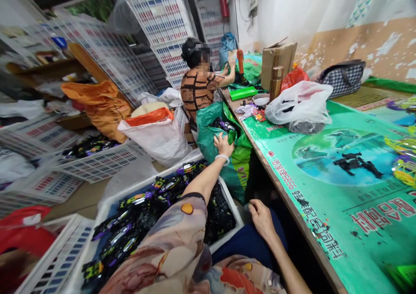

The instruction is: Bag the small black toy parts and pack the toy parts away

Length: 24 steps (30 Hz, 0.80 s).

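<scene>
Two bare hands show in the head view, and both are placed here relative to the green sack (238, 162), which stands open on the floor against the near edge of the long table (325, 190). The left hand (223, 146) reaches out over the sack's mouth, a pale bracelet at its wrist, with the fingers curled around a small green piece (232, 136) at the sack's rim; dark packets lie inside the sack just beyond the fingers. The right hand (261, 218) rests below and to the right of the sack, on the person's dark-trousered thigh, fingers loosely bent and grasping nothing. To the left of the sack, touching its lower side, a white crate (227, 190) is heaped with black and purple toy parts (146, 216). Behind the sack sits another person in a brown striped top (196, 90), reaching toward the far end of the table. Up and to the right of the sack, a white plastic bag (300, 101) lies on the table's green printed cover.
</scene>
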Motion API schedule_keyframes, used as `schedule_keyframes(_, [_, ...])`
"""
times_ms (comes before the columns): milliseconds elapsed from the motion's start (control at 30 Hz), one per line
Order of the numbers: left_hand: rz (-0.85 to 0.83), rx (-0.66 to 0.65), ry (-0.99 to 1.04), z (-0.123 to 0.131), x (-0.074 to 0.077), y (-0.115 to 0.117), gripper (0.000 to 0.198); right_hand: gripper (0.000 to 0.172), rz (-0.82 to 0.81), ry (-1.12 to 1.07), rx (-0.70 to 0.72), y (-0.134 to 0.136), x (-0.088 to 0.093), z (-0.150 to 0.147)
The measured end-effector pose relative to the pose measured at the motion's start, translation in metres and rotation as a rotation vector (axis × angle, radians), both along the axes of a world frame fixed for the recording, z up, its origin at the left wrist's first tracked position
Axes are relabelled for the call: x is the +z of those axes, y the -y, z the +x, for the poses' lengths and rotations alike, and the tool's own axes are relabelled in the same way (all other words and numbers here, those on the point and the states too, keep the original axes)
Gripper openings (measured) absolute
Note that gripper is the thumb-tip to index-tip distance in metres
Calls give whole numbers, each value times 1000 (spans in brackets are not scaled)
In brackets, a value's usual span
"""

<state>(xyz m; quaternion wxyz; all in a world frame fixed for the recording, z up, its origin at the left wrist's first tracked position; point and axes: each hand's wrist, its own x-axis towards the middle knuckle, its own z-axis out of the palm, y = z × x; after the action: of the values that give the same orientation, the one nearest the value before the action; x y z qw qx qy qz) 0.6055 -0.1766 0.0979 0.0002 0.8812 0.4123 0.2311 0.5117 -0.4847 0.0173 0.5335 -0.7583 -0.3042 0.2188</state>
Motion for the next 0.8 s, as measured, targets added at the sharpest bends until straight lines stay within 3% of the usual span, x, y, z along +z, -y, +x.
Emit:
schedule_keyframes(200, [10,28,-61,7,0,4,35,34,-29,-24,43,1,0,3])
schedule_keyframes(400, [-18,44,-93,2,6,30,44,39,-67,-82,40,9,-1,4])
schedule_keyframes(633, [-68,-134,-111,-31,4,49,94,58,-198,-158,2,20,-9,0])
schedule_keyframes(800, [-34,-252,-45,-82,-3,73,98,60,-339,-125,50,17,-16,-2])
